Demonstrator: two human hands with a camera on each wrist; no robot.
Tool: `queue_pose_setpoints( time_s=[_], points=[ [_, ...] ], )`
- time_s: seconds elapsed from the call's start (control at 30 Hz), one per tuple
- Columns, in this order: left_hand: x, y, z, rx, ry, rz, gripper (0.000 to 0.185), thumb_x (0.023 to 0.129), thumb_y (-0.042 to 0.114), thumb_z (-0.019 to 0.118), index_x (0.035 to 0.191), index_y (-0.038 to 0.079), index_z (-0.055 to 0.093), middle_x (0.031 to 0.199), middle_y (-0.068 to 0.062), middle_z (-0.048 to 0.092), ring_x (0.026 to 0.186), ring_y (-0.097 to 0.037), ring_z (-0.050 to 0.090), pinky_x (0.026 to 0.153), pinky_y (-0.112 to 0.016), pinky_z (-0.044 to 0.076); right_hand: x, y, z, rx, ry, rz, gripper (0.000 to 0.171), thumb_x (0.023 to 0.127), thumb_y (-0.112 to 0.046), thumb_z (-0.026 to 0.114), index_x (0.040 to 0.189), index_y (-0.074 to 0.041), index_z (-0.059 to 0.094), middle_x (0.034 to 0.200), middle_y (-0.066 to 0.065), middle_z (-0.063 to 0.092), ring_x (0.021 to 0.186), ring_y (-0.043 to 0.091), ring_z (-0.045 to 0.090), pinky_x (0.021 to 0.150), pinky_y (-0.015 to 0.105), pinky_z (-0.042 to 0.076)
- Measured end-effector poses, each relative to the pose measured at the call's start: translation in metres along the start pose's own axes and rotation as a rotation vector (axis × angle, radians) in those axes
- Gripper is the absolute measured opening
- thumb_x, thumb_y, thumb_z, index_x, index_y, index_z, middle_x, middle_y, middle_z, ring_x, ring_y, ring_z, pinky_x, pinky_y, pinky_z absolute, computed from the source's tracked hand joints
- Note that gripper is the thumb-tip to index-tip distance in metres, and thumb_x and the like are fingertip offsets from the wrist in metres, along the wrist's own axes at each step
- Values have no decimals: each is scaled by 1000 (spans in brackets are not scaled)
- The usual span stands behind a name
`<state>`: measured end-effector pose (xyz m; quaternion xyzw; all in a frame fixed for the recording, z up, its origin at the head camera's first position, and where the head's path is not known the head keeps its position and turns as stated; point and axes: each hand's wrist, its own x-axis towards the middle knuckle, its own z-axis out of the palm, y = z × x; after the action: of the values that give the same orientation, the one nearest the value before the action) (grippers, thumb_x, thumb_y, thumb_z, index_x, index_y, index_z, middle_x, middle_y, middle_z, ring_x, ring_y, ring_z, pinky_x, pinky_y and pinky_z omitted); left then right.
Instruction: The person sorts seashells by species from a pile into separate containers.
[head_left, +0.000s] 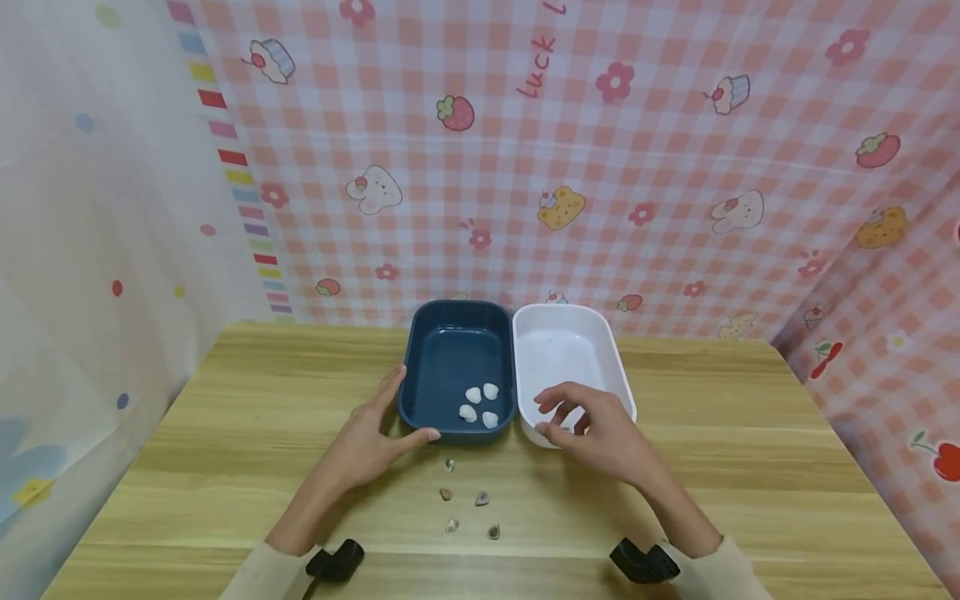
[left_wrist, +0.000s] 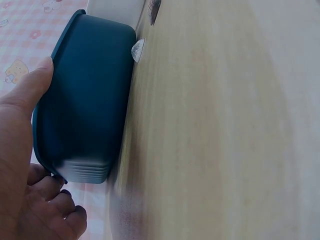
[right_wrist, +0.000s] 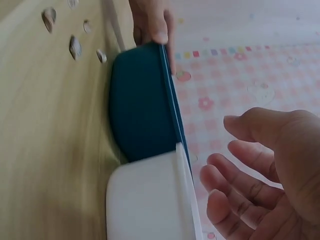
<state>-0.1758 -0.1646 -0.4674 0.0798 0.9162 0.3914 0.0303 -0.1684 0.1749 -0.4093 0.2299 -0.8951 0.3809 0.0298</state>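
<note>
My left hand (head_left: pixel 367 437) holds the near left corner of a dark blue plastic tray (head_left: pixel 457 305), its thumb on the front rim and fingers along the left side. Several white seashells (head_left: pixel 472 395) lie in this tray toward its near right corner. Over the near part of a white tray (head_left: pixel 562 310) hovers my right hand (head_left: pixel 600 425), fingers loosely bent and thumb apart from them. Nothing shows between those fingers in the right wrist view, where the hand (right_wrist: pixel 265 185) is beside the white tray's rim (right_wrist: pixel 185 195). My hand hides part of the white tray's inside.
Several small brownish and grey shells (head_left: pixel 482 498) are scattered on the wooden table (head_left: pixel 712 467) in front of the blue tray. The two trays stand side by side near the back edge. Behind them hangs a pink checked cloth (head_left: pixel 495 167); a white curtain (head_left: pixel 112 208) is at left.
</note>
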Motion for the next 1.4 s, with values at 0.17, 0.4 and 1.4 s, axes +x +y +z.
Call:
queue_pose_setpoints(
  time_s=[0.17, 0.4, 1.4],
  points=[
    [0, 0, 0, -2, 0, 6, 117, 81, 71, 74, 167, 24, 10, 174, -6, 13, 159, -36, 18, 123, -64, 26, -8, -6, 10, 56, -50, -14, 25, 88, -15, 81, 112, -15, 72, 103, 3, 75, 83, 6, 66, 65, 22, 57],
    [0, 1, 0, 1, -3, 10, 117, 81, 71, 73, 167, 24, 9, 174, -6, 11, 159, -35, 17, 124, -64, 26, -22, -9, 29, 114, -168, -11, 27, 90, -21, 81, 115, -15, 71, 104, 4, 74, 85, 6, 67, 66, 23, 57],
    [-1, -1, 0, -22, -5, 11, 116, 81, 69, 75, 167, 25, 11, 174, -8, 14, 158, -38, 20, 122, -65, 29, -52, -1, 82, -6, -292, -120, 17, 85, -27, 84, 96, -33, 73, 87, -19, 62, 84, -3, 55, 77, 15, 49]
  ],
)
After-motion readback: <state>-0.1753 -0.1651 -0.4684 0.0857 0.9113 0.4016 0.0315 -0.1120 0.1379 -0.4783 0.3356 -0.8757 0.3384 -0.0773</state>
